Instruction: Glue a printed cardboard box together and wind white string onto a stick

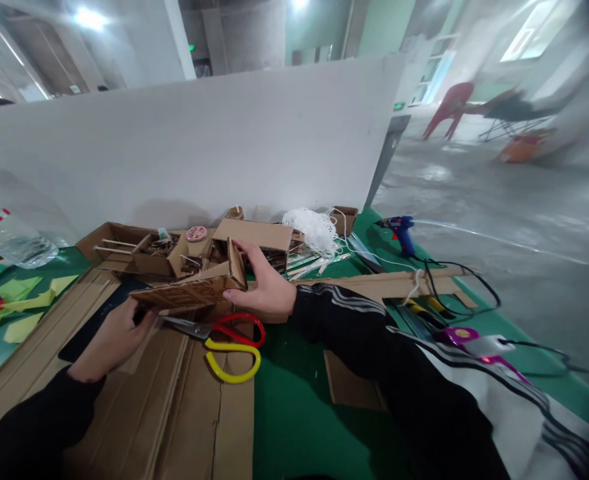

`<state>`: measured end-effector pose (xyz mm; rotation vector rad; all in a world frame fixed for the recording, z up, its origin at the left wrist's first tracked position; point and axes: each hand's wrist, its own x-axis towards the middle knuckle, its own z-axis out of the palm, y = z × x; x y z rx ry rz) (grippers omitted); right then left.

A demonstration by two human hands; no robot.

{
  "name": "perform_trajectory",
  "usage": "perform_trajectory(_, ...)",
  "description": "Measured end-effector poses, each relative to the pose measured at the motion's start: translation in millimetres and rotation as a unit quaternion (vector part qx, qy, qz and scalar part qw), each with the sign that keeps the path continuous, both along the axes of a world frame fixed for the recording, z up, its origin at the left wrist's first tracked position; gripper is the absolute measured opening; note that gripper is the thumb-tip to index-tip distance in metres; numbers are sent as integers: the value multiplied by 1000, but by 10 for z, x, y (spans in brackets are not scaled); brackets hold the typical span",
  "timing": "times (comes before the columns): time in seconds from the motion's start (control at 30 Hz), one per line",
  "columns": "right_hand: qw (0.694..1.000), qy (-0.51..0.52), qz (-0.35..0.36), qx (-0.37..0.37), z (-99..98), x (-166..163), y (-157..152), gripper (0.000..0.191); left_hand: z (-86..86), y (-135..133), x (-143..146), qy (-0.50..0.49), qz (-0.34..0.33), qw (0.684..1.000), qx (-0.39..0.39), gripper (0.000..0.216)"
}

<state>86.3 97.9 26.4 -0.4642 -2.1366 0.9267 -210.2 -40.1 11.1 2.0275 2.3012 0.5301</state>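
Note:
Both of my hands hold a folded cardboard piece [189, 293], tilted above the table. My left hand [117, 337] grips its near left corner, with the fingertips partly hidden beneath it. At the right end, my right hand [262, 283] has its fingers around an upright flap. Scissors [234, 343] with one red and one yellow handle loop lie just below the piece, on flat cardboard sheets [174, 413]. Behind my hands stand an open cardboard box [254, 233] and a divided cardboard tray [119, 247] with sticks and small scraps in it.
A white string bundle [312, 230] lies at the back. On the right are a blue glue gun [402, 233] with a black cord and a purple-and-white glue gun [479, 343]. A plastic bottle [19, 240] and yellow-green paper pieces [22, 300] lie left. A white partition [199, 147] rises behind.

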Motion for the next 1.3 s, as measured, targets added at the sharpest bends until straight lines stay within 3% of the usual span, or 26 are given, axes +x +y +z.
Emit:
perform_trajectory(0.2, 994, -44, -68, 76, 255, 247, -196, 93, 65, 5, 180, -63, -17, 998, 2, 36)
perform_trajectory(0.53, 980, -96, -172, 40, 433, 820, -415, 82, -13, 99, 740, -231, -90, 969, -6, 52)
perform_trajectory(0.7, 975, -88, -201, 31, 415, 1005, -419, 88, 1, 41, 944, -307, -58, 949, 39, 63)
perform_trajectory(0.8, 971, -90, -220, 33, 396, 1049, -423, 93, 2, -2, 1017, -312, -34, 945, 90, 74)
perform_trajectory(1.0, 954, -110, -274, 53, 424, 1075, -466, 99, -31, -77, 1097, -284, -52, 948, 132, 59)
perform_trajectory(1.13, 945, -134, -290, 71, 434, 1067, -492, 101, -76, -116, 1093, -312, -70, 932, 170, 58)
perform_trajectory(1.3, 932, -143, -316, 110, 425, 1042, -521, 96, -63, -240, 1113, -316, -48, 930, 183, 54)
